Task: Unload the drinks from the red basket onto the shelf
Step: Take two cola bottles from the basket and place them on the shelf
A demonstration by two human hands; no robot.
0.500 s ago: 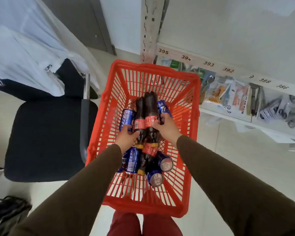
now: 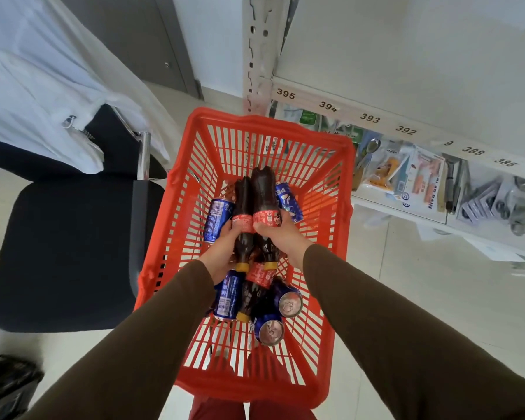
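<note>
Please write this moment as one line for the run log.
left hand: grips cola bottle | right hand: grips second cola bottle | red basket: cans remain

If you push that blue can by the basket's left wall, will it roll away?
Probably a little: the blue can lies on its side, so it could roll. It likely won't go far, since the red basket wall hems it in. Looks unopened, so probably heavy-ish.

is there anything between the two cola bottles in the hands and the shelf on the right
Nothing visible blocks the way apart from the red basket itself: its right wall stands between the shelf and the bottles in the left hand and right hand, so they must be lifted over its rim. The top board looks bare.
</note>
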